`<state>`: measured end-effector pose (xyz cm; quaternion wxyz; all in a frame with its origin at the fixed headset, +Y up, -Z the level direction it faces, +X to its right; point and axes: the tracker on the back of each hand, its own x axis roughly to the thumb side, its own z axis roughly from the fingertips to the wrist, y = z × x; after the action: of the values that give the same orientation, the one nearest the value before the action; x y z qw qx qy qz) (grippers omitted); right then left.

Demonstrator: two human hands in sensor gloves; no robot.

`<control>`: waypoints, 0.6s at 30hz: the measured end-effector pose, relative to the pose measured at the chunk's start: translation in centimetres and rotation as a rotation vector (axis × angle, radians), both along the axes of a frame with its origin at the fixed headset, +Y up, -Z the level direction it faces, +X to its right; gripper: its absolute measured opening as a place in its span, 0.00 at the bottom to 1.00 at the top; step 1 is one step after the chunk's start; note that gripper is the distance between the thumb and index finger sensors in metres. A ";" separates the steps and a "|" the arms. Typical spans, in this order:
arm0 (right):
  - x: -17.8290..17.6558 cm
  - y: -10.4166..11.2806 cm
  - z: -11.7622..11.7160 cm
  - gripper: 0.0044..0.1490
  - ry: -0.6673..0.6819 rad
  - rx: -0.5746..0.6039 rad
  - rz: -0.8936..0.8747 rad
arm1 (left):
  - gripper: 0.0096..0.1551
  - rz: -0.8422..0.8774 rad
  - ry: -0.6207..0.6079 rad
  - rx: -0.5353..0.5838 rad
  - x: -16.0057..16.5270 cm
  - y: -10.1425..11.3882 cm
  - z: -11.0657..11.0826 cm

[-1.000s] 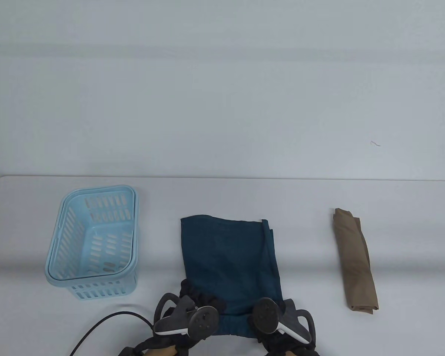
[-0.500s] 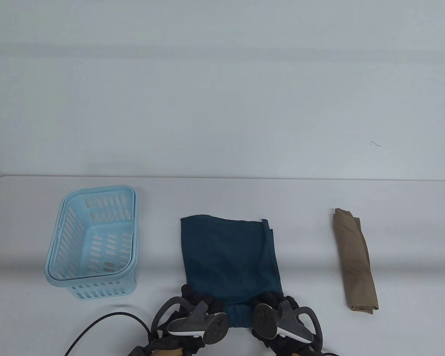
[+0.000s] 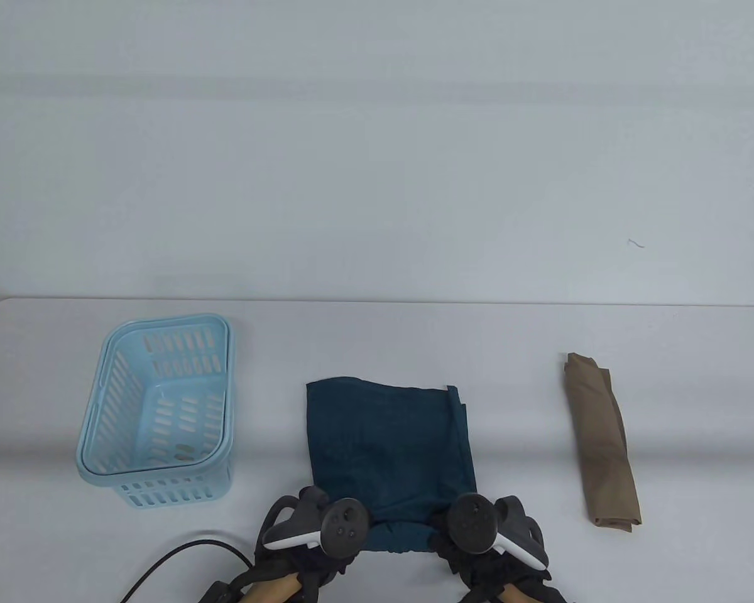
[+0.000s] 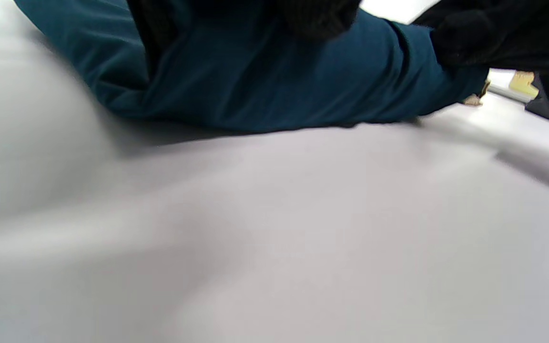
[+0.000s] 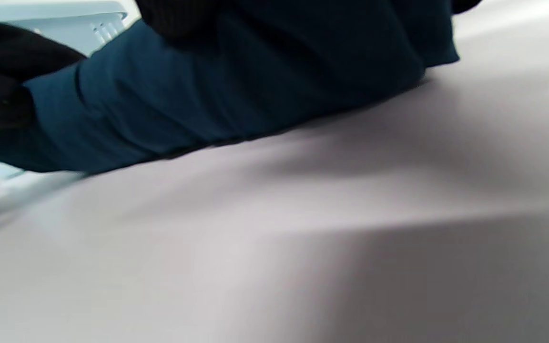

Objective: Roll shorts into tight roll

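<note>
Now, shorts: the teal shorts (image 3: 389,440) lie flat on the white table (image 3: 377,333), near its front edge and about midway across, with their near end turned up into a short roll (image 3: 397,537) between my two hands.
Roll up close: in both wrist views it shows as a thick rounded fold (image 4: 274,90) resting on the tabletop.
My left hand (image 3: 317,527): at the roll's left end; its gloved fingers (image 4: 320,16) are curled over the cloth and grip it.
My right hand (image 3: 484,527): at the roll's right end; its fingers (image 5: 179,16) are likewise curled down onto the fold and hold it.
Far end of shorts: spread flat and unrolled, reaching away from me.
Basket: a light blue slotted basket (image 3: 157,408) stands to the left of the shorts, apart from them.
Brown garment: a folded brown cloth (image 3: 602,443) lies well off to the right.
Cable: a black cable (image 3: 176,559) curves in by my left wrist.
</note>
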<state>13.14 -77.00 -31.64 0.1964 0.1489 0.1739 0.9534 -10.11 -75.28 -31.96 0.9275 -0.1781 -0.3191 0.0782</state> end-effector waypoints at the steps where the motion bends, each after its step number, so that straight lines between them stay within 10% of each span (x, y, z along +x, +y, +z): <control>1: 0.0 0.0 0.0 0.34 0.001 -0.010 -0.014 | 0.32 0.004 0.003 -0.001 0.0 -0.1 0.0; 18: -0.3 0.6 0.2 0.34 -0.031 0.116 0.061 | 0.28 -0.083 -0.089 0.136 1.2 1.7 1.4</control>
<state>12.84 -76.39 -31.41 0.1611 0.1397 0.1194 0.9697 -8.95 -73.57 -30.51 0.9248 -0.1311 -0.3570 0.0096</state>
